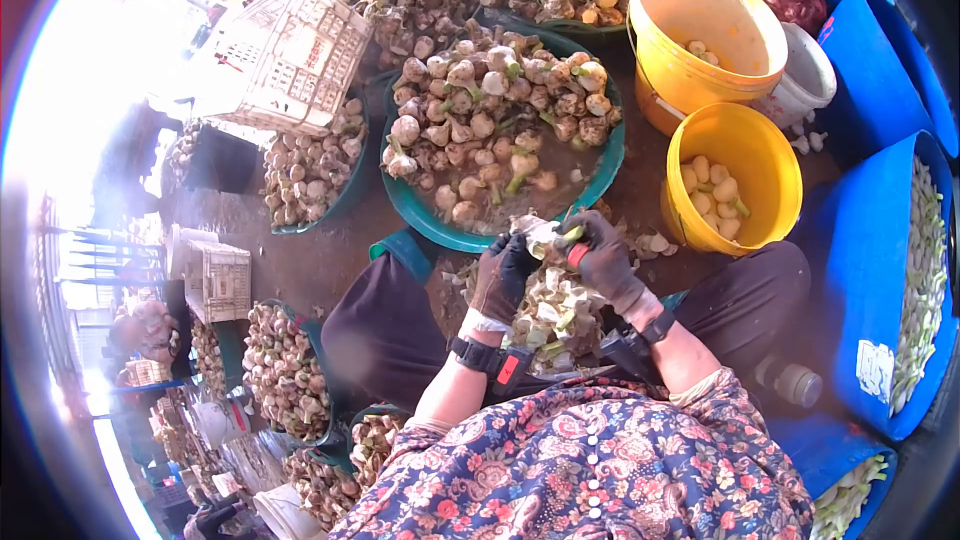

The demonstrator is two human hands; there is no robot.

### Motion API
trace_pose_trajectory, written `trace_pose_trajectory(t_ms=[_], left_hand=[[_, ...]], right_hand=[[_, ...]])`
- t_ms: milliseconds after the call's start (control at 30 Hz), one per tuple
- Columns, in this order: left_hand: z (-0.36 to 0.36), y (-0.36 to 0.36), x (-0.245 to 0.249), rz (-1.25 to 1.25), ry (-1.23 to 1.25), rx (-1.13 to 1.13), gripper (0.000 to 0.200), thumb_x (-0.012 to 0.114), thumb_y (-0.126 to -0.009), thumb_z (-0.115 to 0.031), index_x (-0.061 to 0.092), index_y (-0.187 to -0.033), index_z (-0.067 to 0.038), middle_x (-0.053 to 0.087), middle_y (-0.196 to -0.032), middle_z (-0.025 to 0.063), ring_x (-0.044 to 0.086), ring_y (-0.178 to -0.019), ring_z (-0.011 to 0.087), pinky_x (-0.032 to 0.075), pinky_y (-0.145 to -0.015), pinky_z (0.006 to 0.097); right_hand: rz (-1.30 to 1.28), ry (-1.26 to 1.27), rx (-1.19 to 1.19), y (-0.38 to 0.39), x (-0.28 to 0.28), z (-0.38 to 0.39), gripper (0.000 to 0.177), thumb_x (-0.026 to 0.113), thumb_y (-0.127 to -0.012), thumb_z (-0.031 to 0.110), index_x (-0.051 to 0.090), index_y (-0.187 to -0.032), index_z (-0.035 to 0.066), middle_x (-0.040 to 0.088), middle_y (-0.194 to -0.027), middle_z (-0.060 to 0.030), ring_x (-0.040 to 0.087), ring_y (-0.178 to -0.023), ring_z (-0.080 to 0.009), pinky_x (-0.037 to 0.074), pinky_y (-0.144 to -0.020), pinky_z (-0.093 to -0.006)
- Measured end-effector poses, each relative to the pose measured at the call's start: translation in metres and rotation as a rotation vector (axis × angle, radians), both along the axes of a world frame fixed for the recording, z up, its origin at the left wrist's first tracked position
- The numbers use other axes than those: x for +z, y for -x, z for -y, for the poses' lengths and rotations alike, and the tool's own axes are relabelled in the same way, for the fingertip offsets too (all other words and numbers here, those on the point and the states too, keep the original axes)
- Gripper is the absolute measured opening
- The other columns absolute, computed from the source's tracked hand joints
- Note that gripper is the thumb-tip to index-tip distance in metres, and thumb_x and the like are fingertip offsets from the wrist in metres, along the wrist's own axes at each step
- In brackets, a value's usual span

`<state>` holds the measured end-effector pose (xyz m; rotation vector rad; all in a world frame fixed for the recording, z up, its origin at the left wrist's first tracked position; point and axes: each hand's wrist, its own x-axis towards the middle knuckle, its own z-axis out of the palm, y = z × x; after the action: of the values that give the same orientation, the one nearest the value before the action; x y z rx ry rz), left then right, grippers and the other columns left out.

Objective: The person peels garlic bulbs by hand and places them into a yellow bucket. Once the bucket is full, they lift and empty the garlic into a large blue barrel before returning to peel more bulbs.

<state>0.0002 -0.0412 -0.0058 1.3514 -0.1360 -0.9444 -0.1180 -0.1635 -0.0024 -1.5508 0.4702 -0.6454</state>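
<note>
The pale bulb (538, 230) is between the two gloved hands, above the peelings (560, 312). The left hand (503, 270) is clamped on its side, the right hand (604, 260) on its green stalk (571, 235).

The gloved left hand (503, 272) pinches a pale plant (537, 231) with a green end, the right hand (608, 262) meeting it with a red object (577, 255) in its grip. Peelings (560, 312) heap just below the fingers. Beyond the fingertips stands a tub (417, 212) of bulbs (480, 125); to their right, a yellow bucket (772, 172) and, farther out, a blue bin (855, 280).
</note>
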Motion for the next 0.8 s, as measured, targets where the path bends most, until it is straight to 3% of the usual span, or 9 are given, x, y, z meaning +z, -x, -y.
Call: trace_pose_trajectory(t_ms=[100, 167, 333, 367, 433, 500, 600, 700, 800], left_hand=[[-0.011, 0.012, 0.022, 0.114, 0.071, -0.207, 0.017, 0.054, -0.091, -0.015, 0.058, -0.097, 0.0, 0.059, -0.08, 0.0005, 0.054, -0.07, 0.0068, 0.047, -0.064, 0.0231], [-0.021, 0.026, 0.049, 0.599, -0.029, -0.564, 0.015, 0.054, -0.089, -0.011, 0.062, -0.099, -0.002, 0.063, -0.082, 0.0033, 0.06, -0.074, 0.0149, 0.048, -0.069, 0.0266], [-0.043, 0.008, 0.031, 1.039, -0.761, -1.482, 0.041, 0.067, -0.073, -0.042, 0.066, -0.101, -0.012, 0.065, -0.097, 0.0142, 0.062, -0.09, 0.0289, 0.049, -0.077, 0.0387], [-0.037, 0.001, 0.028, 1.023, -0.924, -1.502, 0.053, 0.067, -0.068, -0.053, 0.066, -0.103, -0.015, 0.065, -0.098, 0.0144, 0.063, -0.092, 0.0284, 0.049, -0.078, 0.0412], [-0.026, -0.011, 0.028, 0.903, -0.878, -1.102, 0.051, 0.07, -0.069, -0.048, 0.066, -0.103, -0.01, 0.065, -0.098, 0.0147, 0.064, -0.087, 0.0298, 0.05, -0.076, 0.0393], [-0.006, -0.016, 0.029, 0.827, -0.57, -0.663, 0.046, 0.076, -0.068, -0.039, 0.066, -0.1, -0.008, 0.065, -0.092, 0.0131, 0.064, -0.079, 0.0287, 0.05, -0.071, 0.0347], [0.031, 0.001, 0.053, 0.889, -0.242, -0.341, 0.03, 0.076, -0.071, -0.019, 0.066, -0.096, -0.005, 0.063, -0.084, 0.009, 0.062, -0.069, 0.0213, 0.048, -0.064, 0.0274], [0.04, 0.002, 0.031, 1.102, -0.125, -0.358, 0.022, 0.073, -0.073, -0.011, 0.066, -0.093, -0.003, 0.062, -0.083, 0.0099, 0.061, -0.068, 0.0211, 0.047, -0.061, 0.0282], [0.03, 0.006, 0.033, 1.021, -0.158, -0.517, 0.015, 0.07, -0.074, -0.008, 0.067, -0.088, -0.004, 0.061, -0.078, 0.0115, 0.06, -0.067, 0.0222, 0.047, -0.06, 0.0299]], right_hand=[[0.03, -0.61, -0.032, 0.004, 0.008, 0.008, 0.012, 0.06, -0.084, 0.008, 0.06, -0.095, 0.005, 0.06, -0.088, -0.0006, 0.058, -0.079, -0.0104, 0.05, -0.067, -0.0243], [0.063, -0.822, -0.09, 0.004, 0.003, 0.014, 0.012, 0.06, -0.084, 0.01, 0.06, -0.095, 0.006, 0.061, -0.088, -0.0024, 0.059, -0.079, -0.011, 0.051, -0.066, -0.0256], [0.155, -1.079, -0.047, 0.008, -0.015, 0.027, 0.019, 0.058, -0.086, 0.02, 0.06, -0.101, 0.009, 0.061, -0.085, -0.0025, 0.06, -0.072, -0.0133, 0.053, -0.066, -0.0283], [0.17, -1.121, -0.042, 0.009, -0.025, 0.028, 0.021, 0.058, -0.086, 0.022, 0.06, -0.103, 0.01, 0.061, -0.085, -0.0022, 0.059, -0.071, -0.0128, 0.052, -0.066, -0.0282], [0.187, -1.211, -0.031, 0.013, -0.052, 0.025, 0.025, 0.058, -0.086, 0.024, 0.061, -0.106, 0.01, 0.061, -0.083, -0.0017, 0.058, -0.069, -0.0119, 0.052, -0.065, -0.0279], [0.066, -1.204, -0.109, 0.007, -0.036, 0.022, 0.026, 0.058, -0.086, 0.028, 0.062, -0.106, 0.011, 0.06, -0.081, -0.0004, 0.056, -0.067, -0.0115, 0.048, -0.06, -0.0261], [-0.041, -1.127, -0.171, 0.004, -0.015, 0.021, 0.022, 0.059, -0.086, 0.03, 0.063, -0.097, 0.01, 0.057, -0.077, 0.0009, 0.053, -0.064, -0.0112, 0.044, -0.057, -0.0243], [-0.119, -1.122, -0.167, 0.003, -0.018, 0.02, 0.021, 0.062, -0.084, 0.03, 0.062, -0.089, 0.01, 0.054, -0.073, 0.0019, 0.051, -0.062, -0.0105, 0.041, -0.055, -0.0231], [-0.193, -1.207, -0.243, 0.005, -0.023, 0.021, 0.021, 0.065, -0.081, 0.031, 0.062, -0.084, 0.01, 0.053, -0.071, 0.0021, 0.05, -0.06, -0.0099, 0.04, -0.054, -0.0227]])
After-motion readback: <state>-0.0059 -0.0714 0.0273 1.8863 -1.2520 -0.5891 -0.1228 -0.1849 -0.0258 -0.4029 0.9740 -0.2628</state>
